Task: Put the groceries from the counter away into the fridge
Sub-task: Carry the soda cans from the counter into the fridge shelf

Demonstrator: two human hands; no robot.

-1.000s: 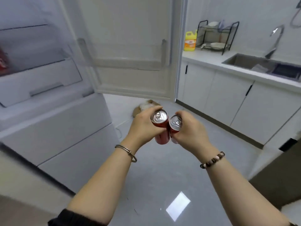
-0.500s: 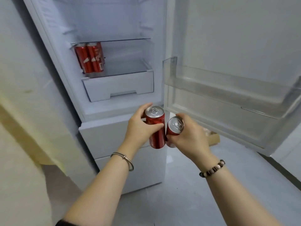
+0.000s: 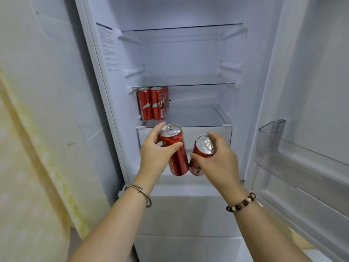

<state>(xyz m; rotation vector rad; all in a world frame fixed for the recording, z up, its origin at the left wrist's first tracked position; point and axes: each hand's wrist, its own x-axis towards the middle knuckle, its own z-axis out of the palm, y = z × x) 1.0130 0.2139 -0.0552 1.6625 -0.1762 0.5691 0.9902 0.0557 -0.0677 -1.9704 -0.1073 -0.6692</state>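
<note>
Both hands are occupied, one can each, in front of the open fridge. The left hand wraps the left-hand can around its upper body, thumb across the front. The right hand clasps the right-hand can from the side and behind, with the fingers curled over its rim. The hands are slightly apart, but the lower ends of the two cans meet or very nearly meet; contact cannot be confirmed. Neither can is upright. The long axis of the left-hand can leans with its top up and to the left, and the right-hand can is tipped further, its lid facing the camera.

The destination is judged to be the glass shelf above the white drawer, where the stored cans already stand upright against the left wall. That shelf lies ahead of and above both hands. The stored cans are up and slightly left of the left hand, which is the nearer of the two. The bare part of the shelf, just right of the stored cans, sits almost straight above the gap between the hands. The door bin is off to the right and well apart from the right hand.

Assessment: each can must be brought upright and lifted over the shelf's front edge. The left-hand can has the shorter path beside the stored cans.
</note>
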